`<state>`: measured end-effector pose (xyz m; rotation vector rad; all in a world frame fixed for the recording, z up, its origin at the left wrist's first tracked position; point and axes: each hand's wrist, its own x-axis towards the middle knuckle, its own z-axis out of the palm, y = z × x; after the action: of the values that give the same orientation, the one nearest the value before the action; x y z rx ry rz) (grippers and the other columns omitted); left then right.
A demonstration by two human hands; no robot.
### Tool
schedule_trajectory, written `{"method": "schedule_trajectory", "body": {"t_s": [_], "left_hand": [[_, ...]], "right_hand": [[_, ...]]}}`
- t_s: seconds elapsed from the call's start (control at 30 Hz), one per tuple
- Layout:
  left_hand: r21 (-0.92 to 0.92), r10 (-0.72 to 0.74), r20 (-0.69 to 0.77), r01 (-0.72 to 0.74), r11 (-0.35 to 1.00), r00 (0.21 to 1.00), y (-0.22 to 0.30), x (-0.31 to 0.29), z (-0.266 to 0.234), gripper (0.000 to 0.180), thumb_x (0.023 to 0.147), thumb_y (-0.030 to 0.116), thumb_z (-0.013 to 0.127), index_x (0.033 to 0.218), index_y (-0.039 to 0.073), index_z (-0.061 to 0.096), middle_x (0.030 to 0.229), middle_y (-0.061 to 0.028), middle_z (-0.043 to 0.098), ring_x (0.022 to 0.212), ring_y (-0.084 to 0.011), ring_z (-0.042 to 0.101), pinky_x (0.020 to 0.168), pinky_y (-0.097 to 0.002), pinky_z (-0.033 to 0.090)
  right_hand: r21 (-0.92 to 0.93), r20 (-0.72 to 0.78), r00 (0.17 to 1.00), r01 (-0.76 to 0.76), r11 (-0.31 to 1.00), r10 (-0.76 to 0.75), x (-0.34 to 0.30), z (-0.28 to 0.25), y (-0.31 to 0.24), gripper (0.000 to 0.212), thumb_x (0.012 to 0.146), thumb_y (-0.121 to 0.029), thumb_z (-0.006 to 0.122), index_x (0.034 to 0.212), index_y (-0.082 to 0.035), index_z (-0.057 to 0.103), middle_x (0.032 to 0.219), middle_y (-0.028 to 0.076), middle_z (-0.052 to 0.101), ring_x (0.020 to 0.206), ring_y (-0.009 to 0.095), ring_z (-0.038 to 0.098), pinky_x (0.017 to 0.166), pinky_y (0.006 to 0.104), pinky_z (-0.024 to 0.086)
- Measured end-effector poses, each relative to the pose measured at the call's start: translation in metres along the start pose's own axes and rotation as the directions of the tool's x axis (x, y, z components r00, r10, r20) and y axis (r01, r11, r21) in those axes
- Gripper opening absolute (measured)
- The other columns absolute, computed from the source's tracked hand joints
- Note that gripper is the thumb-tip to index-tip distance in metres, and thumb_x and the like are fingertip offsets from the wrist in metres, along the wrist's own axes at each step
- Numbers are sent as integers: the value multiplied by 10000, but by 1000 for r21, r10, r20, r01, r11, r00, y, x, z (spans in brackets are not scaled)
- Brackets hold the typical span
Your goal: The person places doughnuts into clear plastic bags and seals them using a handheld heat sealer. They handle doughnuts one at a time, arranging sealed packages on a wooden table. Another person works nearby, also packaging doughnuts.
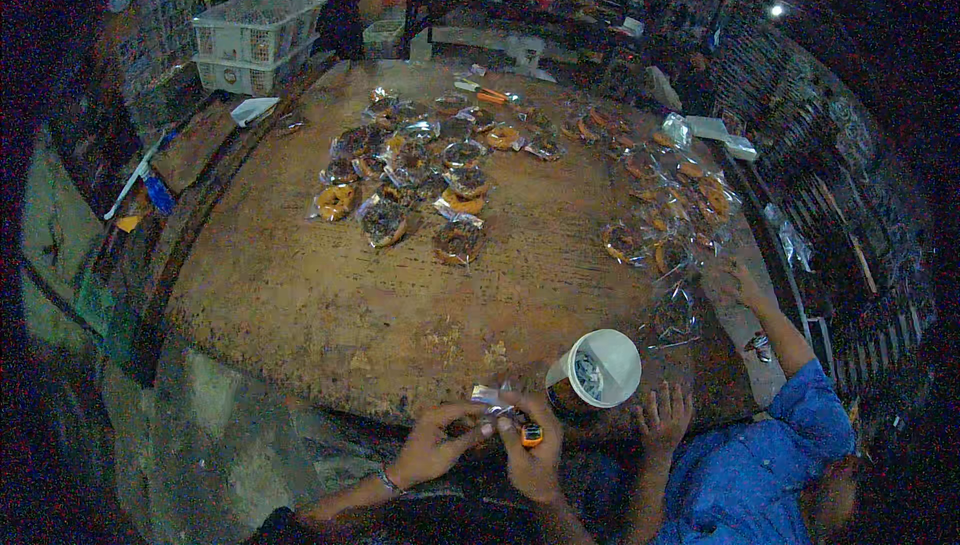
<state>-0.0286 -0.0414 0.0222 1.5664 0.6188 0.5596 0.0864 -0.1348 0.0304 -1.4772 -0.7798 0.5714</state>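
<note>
Both my hands meet at the near edge of the wooden table. A small, shiny clear-and-white plastic piece (491, 397) sticks up between their fingertips. My left hand (438, 442) is closed, pinching its lower edge. My right hand (533, 457) is closed too, its fingers curled around a small orange object with a dark end (531, 435); its kind is too blurred to tell. Just right of it a white tub (612, 363) leans toward me, with small pale pieces (588, 375) inside. Further off on the table lie several plastic-wrapped doughnuts (458, 241), some dark-topped, some plain.
At the right, a co-worker in a blue shirt (745, 475) rests one hand (665, 417) near the tub and reaches the other (738, 285) toward a second pile of wrapped doughnuts (690, 200). White crates (258, 30) stand far left; an orange-handled tool (490, 95) lies at the back.
</note>
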Motion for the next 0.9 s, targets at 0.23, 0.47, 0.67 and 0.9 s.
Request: {"method": "schedule_trajectory", "body": {"t_s": [0.23,0.47,0.67,0.9], "left_hand": [[-119,-30,-38,25,993,999,-13,12,-3,360,793,129,696,1103,25,545,832,-53,648,799,-106,584,728,-266,476],[-51,-46,-44,43,998,998,-29,13,0,396,768,56,694,1123,22,523,796,-35,657,816,-74,583,770,-234,463],[-139,-128,-181,104,985,975,-39,18,-4,380,748,76,718,1080,13,545,824,-27,649,807,-78,578,757,-249,472],[72,-223,50,219,973,974,-68,-3,-5,292,821,203,668,1042,31,586,937,-71,615,894,-145,567,806,-296,455]], "right_hand": [[-243,122,972,224,944,-199,7,-7,-6,204,839,-108,599,1025,-33,630,1068,139,626,1005,285,577,903,372,433],[-92,-26,999,-24,995,22,7,2,23,150,826,-87,601,945,-5,642,945,142,651,778,232,630,735,320,472],[-403,122,954,299,865,-273,10,6,43,146,821,-102,610,925,-6,644,905,156,649,805,311,631,741,367,486],[-343,94,995,51,938,-20,-5,5,66,141,809,-75,621,919,8,656,831,150,668,772,227,646,724,313,486]]}}
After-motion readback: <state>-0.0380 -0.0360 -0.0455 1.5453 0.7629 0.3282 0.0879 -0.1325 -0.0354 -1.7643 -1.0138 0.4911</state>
